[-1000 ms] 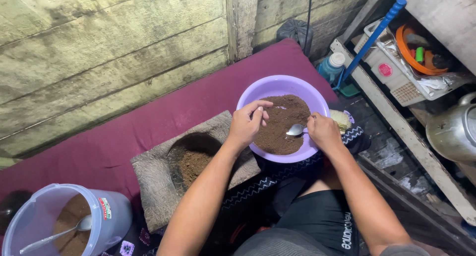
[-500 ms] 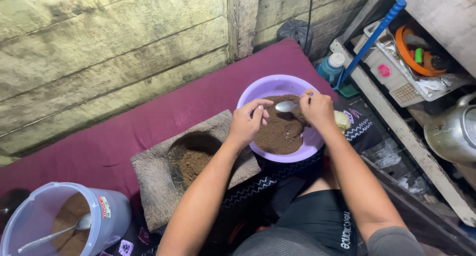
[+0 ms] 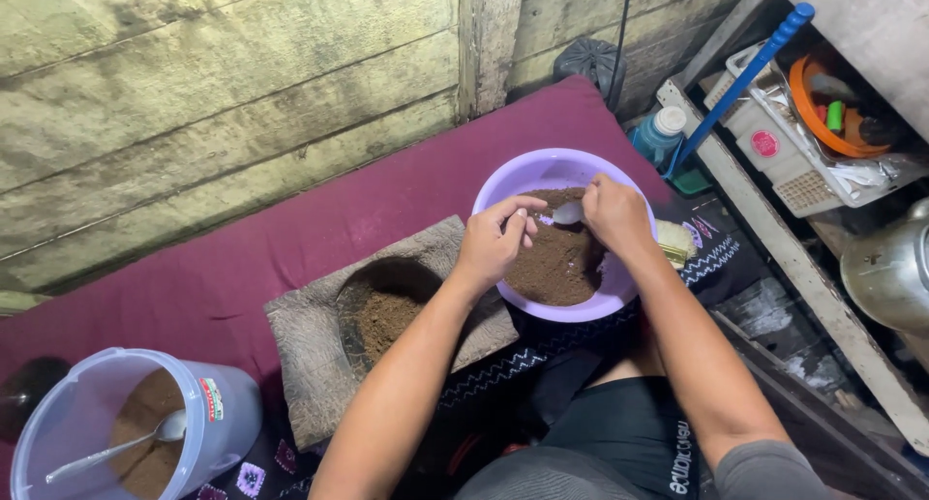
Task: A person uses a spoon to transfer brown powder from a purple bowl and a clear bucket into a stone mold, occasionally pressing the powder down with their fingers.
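A purple bowl [image 3: 542, 174] of brown powder [image 3: 556, 263] rests on the dark red mat in front of me. My right hand [image 3: 612, 212] is over the bowl and holds a metal spoon [image 3: 564, 213], its bowl pointing left above the powder. My left hand [image 3: 494, 241] hovers at the bowl's left rim, fingers pinched together near the spoon tip; whether they hold any powder is unclear. Left of the bowl lies a stone mortar slab [image 3: 319, 350] with brown powder in its hollow.
A clear plastic tub [image 3: 208, 413] with brown powder and a spoon stands at the bottom left. A wooden plank wall runs behind. At right are a blue-handled tool [image 3: 745, 79], a white basket [image 3: 794, 161] of items, a bottle and a metal kettle [image 3: 885, 268].
My right hand has carried the spoon from the bowl's right side up and left across the powder to the left part of the bowl. My left hand stayed at the rim.
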